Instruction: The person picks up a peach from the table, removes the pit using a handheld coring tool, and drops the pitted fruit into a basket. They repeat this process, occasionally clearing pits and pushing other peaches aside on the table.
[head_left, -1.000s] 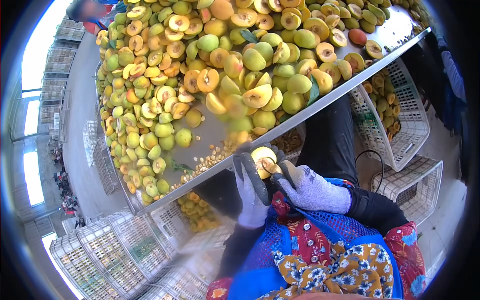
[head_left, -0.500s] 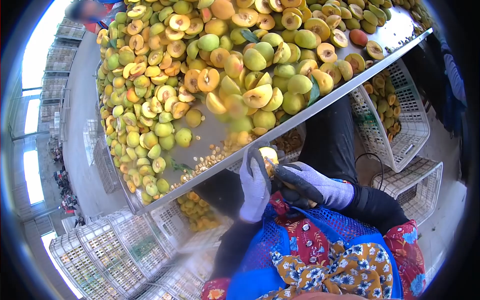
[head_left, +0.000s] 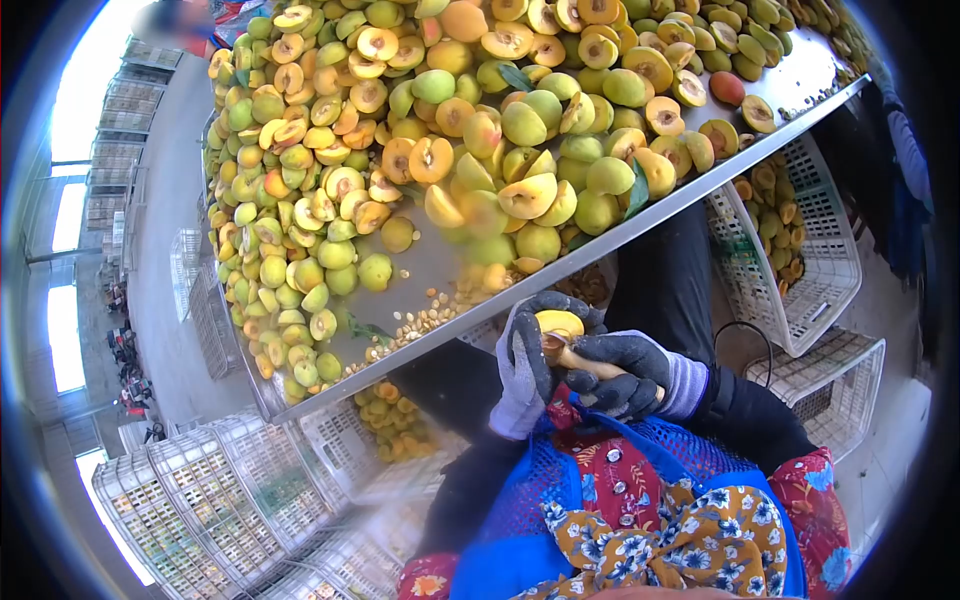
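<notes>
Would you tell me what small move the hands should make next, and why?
Probably a slight twist of the tool by the right hand, with the left hand keeping the fruit steady. The left fingers cup the fruit and the tool points in at it, its tip hidden; loose pits on the table suggest loosening this one's.

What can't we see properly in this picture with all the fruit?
All in the head view:
- Tip beyond the wooden handle in the right hand: hidden by fruit and the left hand.
- Other person: head blurred.
- Table's far end: cut off by the top edge.
- Things along the floor, far left: too small.
</notes>
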